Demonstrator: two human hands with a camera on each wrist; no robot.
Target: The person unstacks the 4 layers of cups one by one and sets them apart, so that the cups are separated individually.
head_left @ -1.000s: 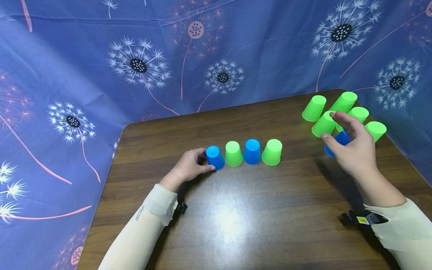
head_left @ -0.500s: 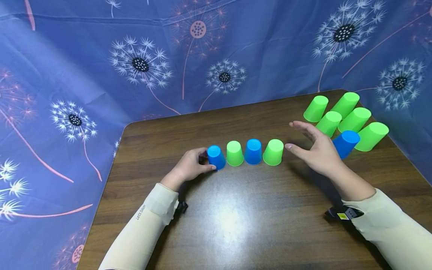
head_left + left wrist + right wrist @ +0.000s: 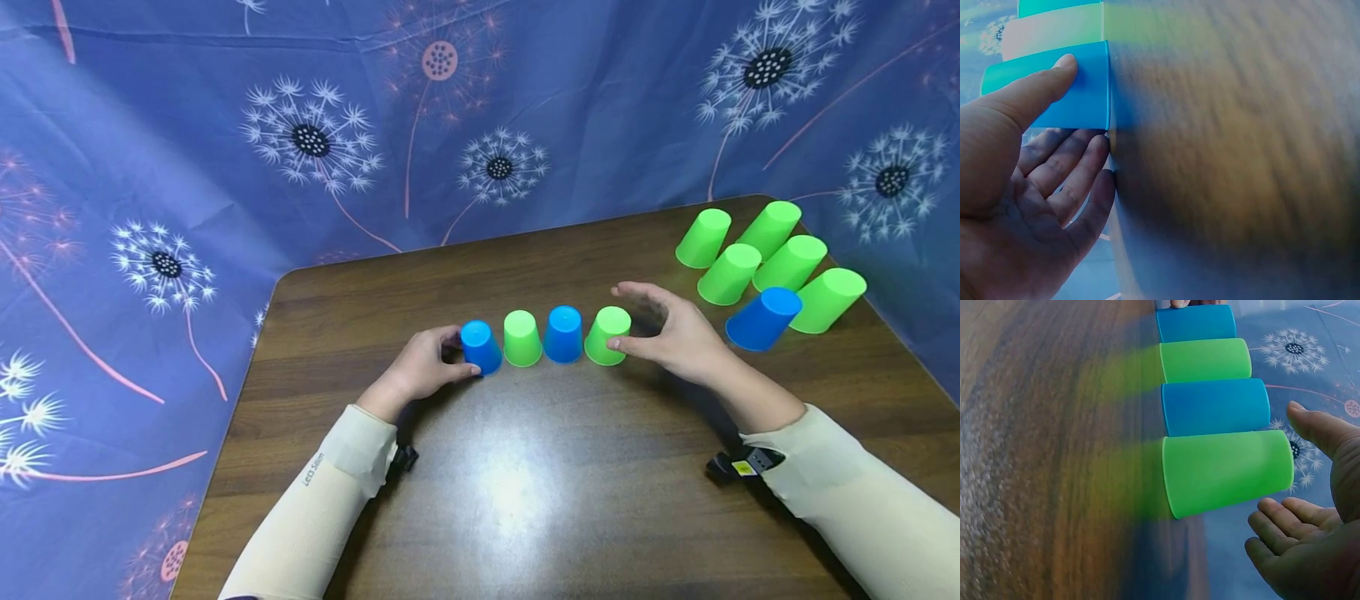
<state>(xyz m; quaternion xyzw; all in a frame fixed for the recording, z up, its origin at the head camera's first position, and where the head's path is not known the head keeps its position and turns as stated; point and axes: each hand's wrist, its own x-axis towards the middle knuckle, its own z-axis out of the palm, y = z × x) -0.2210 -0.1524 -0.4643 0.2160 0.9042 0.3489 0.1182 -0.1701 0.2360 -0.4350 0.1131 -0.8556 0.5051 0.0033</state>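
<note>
Four upturned plastic cups stand in a row on the brown table (image 3: 450, 500): a blue cup (image 3: 482, 350) at the left end, a green cup (image 3: 522, 340), a second blue cup (image 3: 562, 335) and a second green cup (image 3: 606, 337) at the right end. My left hand (image 3: 420, 371) holds the left-end blue cup, its thumb (image 3: 1054, 81) against the near side and its fingers behind. Beside the right-end green cup, my right hand (image 3: 678, 333) is spread with thumb and fingers apart. The right wrist view shows a gap between this hand and the cup.
At the table's back right corner stand several upturned green cups (image 3: 729, 275) and one blue cup (image 3: 763, 319). A blue cloth with dandelion prints (image 3: 570, 108) hangs behind the table's rear edge.
My right hand has moved left from the back right group of cups to the right end of the row. The left hand has stayed at its blue cup.
</note>
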